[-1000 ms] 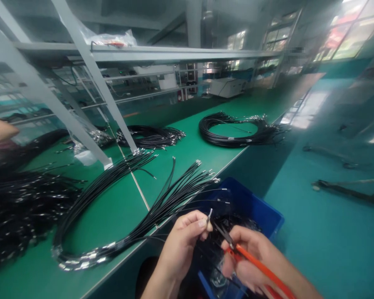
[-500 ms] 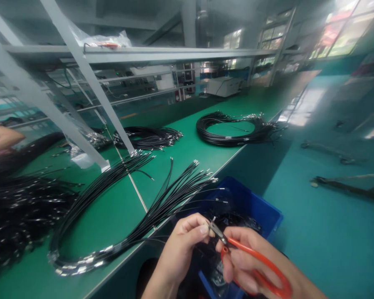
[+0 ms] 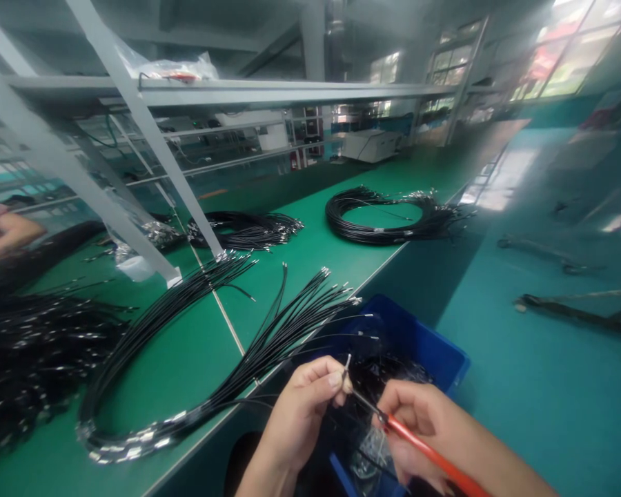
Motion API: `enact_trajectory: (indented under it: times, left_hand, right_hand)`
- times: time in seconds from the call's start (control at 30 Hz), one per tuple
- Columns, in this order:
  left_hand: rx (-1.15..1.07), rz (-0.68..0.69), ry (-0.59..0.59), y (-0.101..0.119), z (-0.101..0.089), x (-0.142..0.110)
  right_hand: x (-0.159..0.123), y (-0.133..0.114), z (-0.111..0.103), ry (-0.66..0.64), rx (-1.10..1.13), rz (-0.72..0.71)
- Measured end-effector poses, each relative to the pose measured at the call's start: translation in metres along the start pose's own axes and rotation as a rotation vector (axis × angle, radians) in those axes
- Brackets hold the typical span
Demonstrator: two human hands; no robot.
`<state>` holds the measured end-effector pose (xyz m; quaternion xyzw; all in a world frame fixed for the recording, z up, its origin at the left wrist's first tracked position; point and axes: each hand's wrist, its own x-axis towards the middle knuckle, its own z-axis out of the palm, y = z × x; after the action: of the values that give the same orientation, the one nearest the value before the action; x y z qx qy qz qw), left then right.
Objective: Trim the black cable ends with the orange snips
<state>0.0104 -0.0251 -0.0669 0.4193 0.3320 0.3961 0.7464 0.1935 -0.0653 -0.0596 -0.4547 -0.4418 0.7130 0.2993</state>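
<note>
My left hand (image 3: 308, 407) pinches the end of a thin black cable, whose pale tip (image 3: 348, 364) sticks up past the thumb. My right hand (image 3: 419, 421) is closed around red-handled pliers (image 3: 419, 442). Their narrow metal nose points at the left fingertips and appears to touch or nearly touch the cable; the exact contact is too small to make out. Beside my hands, a bundle of black cables (image 3: 222, 386) curves over the green table (image 3: 228, 314), its silvery ends fanned toward the edge.
Below my hands stands a blue bin (image 3: 437, 345) with dark pieces and clear plastic inside. Coiled cables (image 3: 372, 231) lie farther along the table, and a dense cable heap (image 3: 46, 352) is at left. White shelf posts (image 3: 155, 131) rise from the table. Another person's arm (image 3: 10, 235) shows at far left.
The pliers have turned in my right hand, so their handles now appear edge-on. Their nose has dropped a little below the cable tip. My left hand keeps its pinch nearly in place.
</note>
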Motion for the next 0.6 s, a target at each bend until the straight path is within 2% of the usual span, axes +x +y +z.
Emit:
enact_trajectory:
  times: [0.1, 0.17, 0.23, 0.27, 0.33, 0.37, 0.4, 0.43, 0.53, 0.6]
  left_hand:
    - [-0.019, -0.012, -0.019, -0.001, 0.000, 0.002]
    - [0.114, 0.006, 0.001, -0.007, 0.003, 0.002]
    - [0.407, 0.057, 0.037, -0.017, 0.010, 0.002]
    - [0.616, 0.093, 0.041, -0.023, 0.013, 0.001]
    - [0.884, 0.140, 0.060, -0.033, 0.015, -0.002]
    - [1.113, 0.186, 0.082, -0.035, 0.012, -0.003]
    - [1.328, 0.230, 0.182, -0.036, 0.007, -0.004]
    - [1.450, 0.244, 0.308, -0.034, 0.000, -0.006]
    - [1.610, 0.228, 0.659, -0.019, -0.029, -0.013]
    - [1.683, 0.214, 0.755, -0.008, -0.046, -0.016]
  right_hand:
    - [0.001, 0.008, -0.005, -0.030, 0.068, -0.003]
    - [0.001, 0.013, -0.007, -0.057, 0.130, -0.030]
    - [-0.002, 0.016, -0.007, -0.010, 0.225, -0.087]
    - [-0.005, 0.017, -0.007, 0.037, 0.278, -0.119]
    - [-0.010, 0.016, -0.008, 0.141, 0.368, -0.164]
    - [-0.013, 0.015, -0.010, 0.175, 0.399, -0.181]
    - [-0.015, 0.014, -0.011, 0.189, 0.418, -0.189]
    - [-0.017, 0.013, -0.013, 0.196, 0.430, -0.192]
    - [-0.018, 0.013, -0.016, 0.207, 0.430, -0.182]
    - [-0.016, 0.013, -0.015, 0.213, 0.419, -0.193]
